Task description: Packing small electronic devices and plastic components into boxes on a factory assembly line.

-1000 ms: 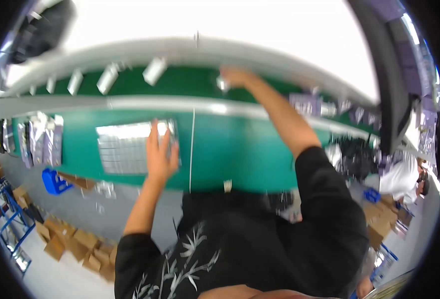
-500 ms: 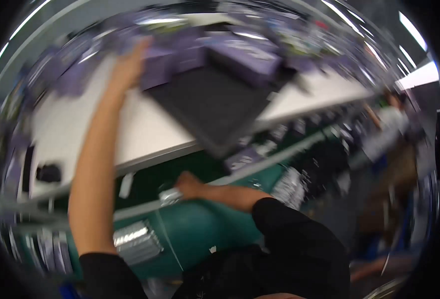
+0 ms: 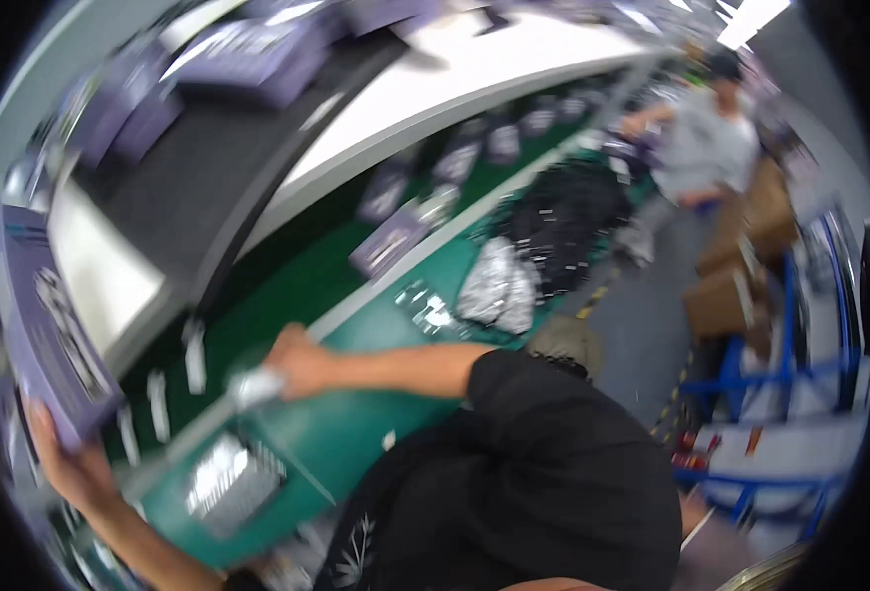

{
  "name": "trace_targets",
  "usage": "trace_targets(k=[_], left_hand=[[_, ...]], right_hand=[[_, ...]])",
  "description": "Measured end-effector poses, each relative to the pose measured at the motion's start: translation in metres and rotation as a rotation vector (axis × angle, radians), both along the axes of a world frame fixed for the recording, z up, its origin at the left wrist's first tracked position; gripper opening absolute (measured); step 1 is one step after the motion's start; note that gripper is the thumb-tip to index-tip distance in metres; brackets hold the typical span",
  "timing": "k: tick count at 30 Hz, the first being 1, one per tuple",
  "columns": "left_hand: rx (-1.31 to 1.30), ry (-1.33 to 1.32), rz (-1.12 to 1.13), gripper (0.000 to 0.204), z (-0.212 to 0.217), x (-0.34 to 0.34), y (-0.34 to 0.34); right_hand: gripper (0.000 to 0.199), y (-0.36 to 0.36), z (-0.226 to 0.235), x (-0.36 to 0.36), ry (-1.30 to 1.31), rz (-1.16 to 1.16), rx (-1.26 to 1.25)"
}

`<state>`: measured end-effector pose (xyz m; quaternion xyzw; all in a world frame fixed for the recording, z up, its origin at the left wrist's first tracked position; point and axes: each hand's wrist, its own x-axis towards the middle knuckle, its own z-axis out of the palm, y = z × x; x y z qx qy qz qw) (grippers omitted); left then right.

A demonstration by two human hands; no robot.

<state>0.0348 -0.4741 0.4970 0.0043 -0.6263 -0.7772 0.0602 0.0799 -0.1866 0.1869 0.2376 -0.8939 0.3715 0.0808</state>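
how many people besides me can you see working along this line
1: a person in a grey top stands at the far end of the green conveyor, upper right, beside cardboard boxes. Blur may hide others.

A flat purple cardboard box (image 3: 46, 325) stands tilted at the far left. More purple boxes (image 3: 257, 59) lie on the dark belt above; silvery foil bags (image 3: 499, 286) sit on the green bench.

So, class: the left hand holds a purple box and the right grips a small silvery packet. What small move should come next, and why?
Probably bring the purple box down to the green bench: the left hand holds it out at the bench's side, apart from the right hand.
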Motion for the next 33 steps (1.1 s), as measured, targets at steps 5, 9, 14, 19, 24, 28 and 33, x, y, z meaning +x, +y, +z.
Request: trace_targets(k=[5, 9, 14, 19, 24, 28, 33], left_hand=[[0.088, -0.330, 0.060, 0.077, -0.121, 0.220, -0.033], [0.270, -0.455, 0.022, 0.079, -0.180, 0.230, -0.006], [0.698, -0.706, -0.157, 0.061, -0.293, 0.174, -0.039], [0.586, -0.906, -0.024, 0.062, -0.327, 0.092, -0.027], [-0.148, -0.164, 0.029, 0.025, -0.228, 0.076, -0.003], [0.075, 0.517, -0.002, 0.035, -0.092, 0.084, 0.023], [-0.194, 0.469, 0.125, 0.025, -0.116, 0.085, 0.020]], right_hand=[[0.056, 0.111, 0.038, -0.025, -0.036, -0.219, 0.374], [0.052, 0.091, 0.084, -0.064, 0.154, 0.039, 0.319], [0.050, 0.011, 0.078, -0.076, 0.203, 0.560, 0.647], [0.054, 0.003, 0.005, -0.123, 0.016, 0.626, 0.709], [0.059, 0.164, -0.115, -0.208, -0.227, 0.220, 0.943], [0.043, 0.211, -0.143, -0.208, -0.163, -0.160, 1.070], [0.024, 0.070, -0.147, -0.125, -0.081, -0.265, 0.400]])
